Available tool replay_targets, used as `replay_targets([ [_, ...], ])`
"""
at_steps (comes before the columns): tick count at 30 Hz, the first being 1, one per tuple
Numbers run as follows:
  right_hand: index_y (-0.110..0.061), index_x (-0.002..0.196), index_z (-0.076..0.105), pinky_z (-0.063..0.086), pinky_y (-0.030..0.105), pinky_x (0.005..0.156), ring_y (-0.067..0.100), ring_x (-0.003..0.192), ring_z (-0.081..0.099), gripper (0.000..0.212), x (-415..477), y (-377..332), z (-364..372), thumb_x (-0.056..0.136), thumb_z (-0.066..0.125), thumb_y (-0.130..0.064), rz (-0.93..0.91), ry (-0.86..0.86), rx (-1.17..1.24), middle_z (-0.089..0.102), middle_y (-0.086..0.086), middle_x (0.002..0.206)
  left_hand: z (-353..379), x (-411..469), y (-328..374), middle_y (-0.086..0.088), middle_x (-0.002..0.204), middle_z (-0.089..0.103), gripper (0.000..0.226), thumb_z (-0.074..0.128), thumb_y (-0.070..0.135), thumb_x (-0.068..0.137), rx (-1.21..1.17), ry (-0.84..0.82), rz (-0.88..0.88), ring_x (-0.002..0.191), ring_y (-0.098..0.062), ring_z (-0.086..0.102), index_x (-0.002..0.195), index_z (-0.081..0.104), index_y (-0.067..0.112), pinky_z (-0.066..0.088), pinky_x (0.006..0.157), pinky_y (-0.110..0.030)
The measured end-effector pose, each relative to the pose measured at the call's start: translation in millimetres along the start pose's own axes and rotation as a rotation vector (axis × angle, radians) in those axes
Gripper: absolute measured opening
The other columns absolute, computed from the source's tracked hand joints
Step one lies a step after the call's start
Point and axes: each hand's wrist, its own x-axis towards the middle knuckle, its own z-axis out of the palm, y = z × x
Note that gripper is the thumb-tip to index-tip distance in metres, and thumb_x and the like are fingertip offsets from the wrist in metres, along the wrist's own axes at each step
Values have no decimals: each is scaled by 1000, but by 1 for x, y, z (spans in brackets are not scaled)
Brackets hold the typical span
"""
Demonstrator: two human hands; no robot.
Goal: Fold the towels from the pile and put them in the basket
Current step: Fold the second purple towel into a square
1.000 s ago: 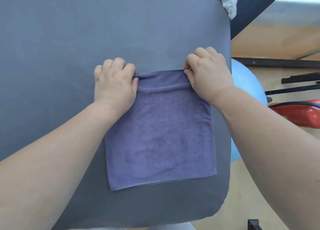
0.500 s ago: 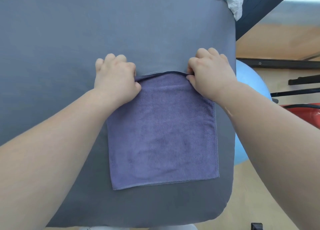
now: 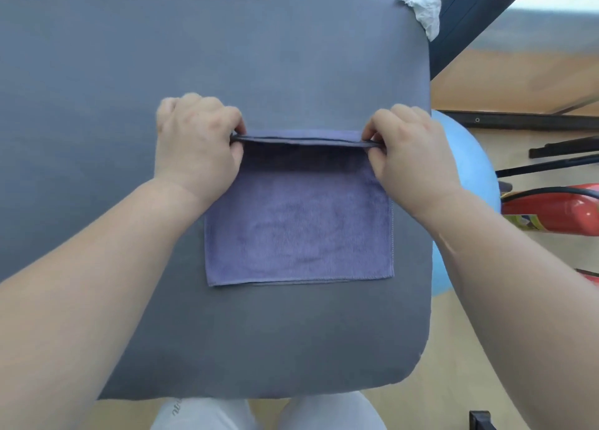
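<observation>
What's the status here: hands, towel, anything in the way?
Left hand, right hand each pinch a far corner of purple towel. Far edge raised off grey table, near half flat. Crumpled paper at far corner, apart from towel.

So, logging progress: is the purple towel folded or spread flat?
Mid-fold: left hand and right hand pinch the towel at its raised far edge; the near part lies flat.

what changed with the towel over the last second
The left hand and right hand have lifted the far edge of the purple towel off the grey pad, toward the person. Each keeps pinching its corner; the near edge stays flat.
</observation>
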Motion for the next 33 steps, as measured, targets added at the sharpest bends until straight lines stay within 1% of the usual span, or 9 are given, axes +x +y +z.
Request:
replay_targets([
  [4,-16,83,61,45,45,67,32,76,50,19,-56,-4,5,73,61,0,-20,-80,21,57,4,83,8,-70,8,-5,75,58,18,61,2,66,-55,-43,22,75,-33,53,77,66,15,31,75,-39],
  [8,-16,80,63,43,42,65,31,73,50,21,-112,-7,15,70,68,2,7,-121,20,58,3,81,19,-126,12,-4,74,57,21,61,-2,63,-117,-70,28,69,-31,50,75,65,15,32,67,-39],
  [12,-15,81,66,43,45,67,32,74,50,22,-153,-15,20,71,69,4,28,-82,35,58,3,82,25,-159,13,-6,74,56,23,62,-10,62,-176,-31,35,66,-31,47,74,65,10,36,61,-42],
  [16,-12,82,68,43,47,70,35,78,53,17,-171,-24,17,76,65,3,23,61,50,59,5,84,20,-177,15,-9,72,55,20,56,-11,66,-256,124,39,64,-31,45,73,66,6,37,58,-43],
  [18,-13,82,68,42,47,70,35,78,53,16,-175,-26,20,76,65,2,20,71,34,59,5,84,24,-188,15,-8,73,56,21,57,-11,67,-229,115,21,66,-31,45,73,66,7,36,60,-41],
  [22,-15,80,67,39,41,70,33,76,52,17,-182,-27,35,74,63,1,13,3,-17,58,4,80,38,-201,11,-6,77,57,21,63,-9,68,-173,24,-45,72,-31,46,75,66,10,32,65,-37],
  [27,-16,81,67,43,44,70,35,80,53,13,-188,-25,46,77,65,-4,61,-18,-71,58,4,81,44,-203,10,-7,80,58,16,62,-5,72,-176,-35,-64,74,-33,49,78,65,10,39,64,-39],
  [30,-15,78,66,45,45,65,35,78,53,13,-186,-27,49,75,65,-3,60,-5,-82,59,4,78,43,-202,9,-6,78,57,15,58,-3,73,-177,-19,-46,73,-32,48,77,65,10,40,62,-40],
  [33,-14,73,64,42,44,63,34,73,52,14,-183,-32,43,72,61,-1,35,78,-75,57,4,73,36,-197,9,-8,72,55,15,55,-6,69,-206,77,-1,65,-31,44,70,62,7,39,57,-43],
])
